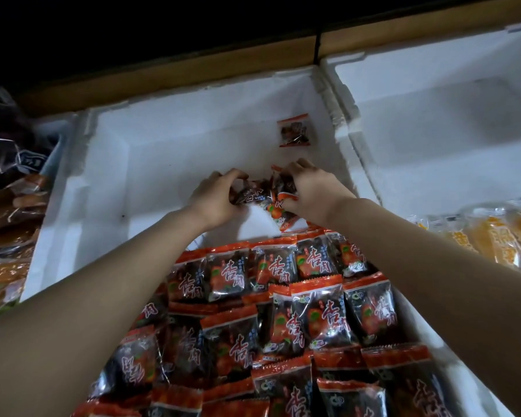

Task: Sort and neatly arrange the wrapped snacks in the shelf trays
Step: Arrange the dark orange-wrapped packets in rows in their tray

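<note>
Snack packets (260,192) sit bunched between our left hand (220,198) and right hand (312,191), both gripping them, probably to square them beside the laid rows (283,284).

A shop shelf: foam trays (82,176) of wrapped snacks (313,308) (rowed for sale)
</note>
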### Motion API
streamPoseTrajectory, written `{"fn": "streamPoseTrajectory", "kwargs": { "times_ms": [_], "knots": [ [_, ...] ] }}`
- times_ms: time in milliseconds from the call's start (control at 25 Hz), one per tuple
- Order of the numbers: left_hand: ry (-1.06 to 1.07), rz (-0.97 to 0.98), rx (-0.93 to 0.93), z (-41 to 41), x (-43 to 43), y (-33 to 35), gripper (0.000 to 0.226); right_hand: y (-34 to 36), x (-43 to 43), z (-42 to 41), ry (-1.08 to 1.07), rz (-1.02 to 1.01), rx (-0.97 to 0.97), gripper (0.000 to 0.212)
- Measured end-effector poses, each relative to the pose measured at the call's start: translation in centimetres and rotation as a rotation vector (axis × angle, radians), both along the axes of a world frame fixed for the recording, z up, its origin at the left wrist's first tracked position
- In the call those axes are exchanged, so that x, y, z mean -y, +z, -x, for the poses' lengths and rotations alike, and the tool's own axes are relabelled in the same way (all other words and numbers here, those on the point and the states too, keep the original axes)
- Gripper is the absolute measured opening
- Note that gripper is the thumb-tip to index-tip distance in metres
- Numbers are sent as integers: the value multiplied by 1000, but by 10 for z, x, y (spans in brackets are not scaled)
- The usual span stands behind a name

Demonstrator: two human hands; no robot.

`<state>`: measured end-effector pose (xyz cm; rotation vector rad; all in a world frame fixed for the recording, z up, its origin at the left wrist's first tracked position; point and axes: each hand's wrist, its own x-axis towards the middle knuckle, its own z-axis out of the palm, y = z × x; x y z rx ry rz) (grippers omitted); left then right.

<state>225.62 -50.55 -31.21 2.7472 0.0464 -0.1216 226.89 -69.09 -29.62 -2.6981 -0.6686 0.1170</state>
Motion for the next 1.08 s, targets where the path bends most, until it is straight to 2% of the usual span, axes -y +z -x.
{"fn": "streamPoseTrajectory", "kwargs": {
  "times_ms": [160,280,360,480,560,640,720,800,880,960,1080],
  "knots": [
    [98,-38,67,16,-8,-4,33,3,-8,5,0,80,35,35],
    [228,149,193,29,-5,7,30,4,-8,-1,-49,58,111,32],
    [292,350,215,35,0,17,28,6,-3,-4,-82,-21,147,31],
    [422,770,185,46,17,31,32,22,4,4,-195,-431,153,26],
    [540,1079,113,54,31,43,48,32,4,23,-160,-638,224,25],
    [598,1352,-21,63,41,54,53,32,1,45,-53,-650,277,27],
    [590,1544,-81,71,43,59,52,25,-2,62,68,-655,237,25],
    [526,1584,-58,77,39,57,37,19,-3,69,189,-660,199,23],
    [535,1508,49,80,29,49,32,15,-4,71,295,-634,153,24],
    [574,1354,160,80,17,40,37,9,-8,60,262,-567,123,26],
    [571,1127,275,81,4,32,43,-8,-15,10,138,-282,178,41]
  ]
}}
